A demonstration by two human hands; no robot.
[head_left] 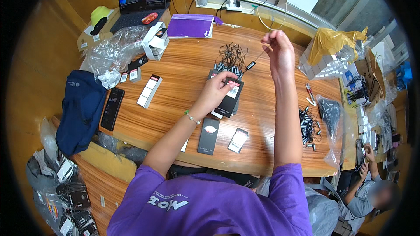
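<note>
Over the table [183, 67], hands [214, 92] [282, 54] hold a black tag [229, 101] and cord [258, 57]

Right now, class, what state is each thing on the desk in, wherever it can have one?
Left hand: closed on a black tag
Right hand: raised, fingertips pinched at a black cord
Laptop: open, screen lit
Purple notebook: closed, lying flat
</note>
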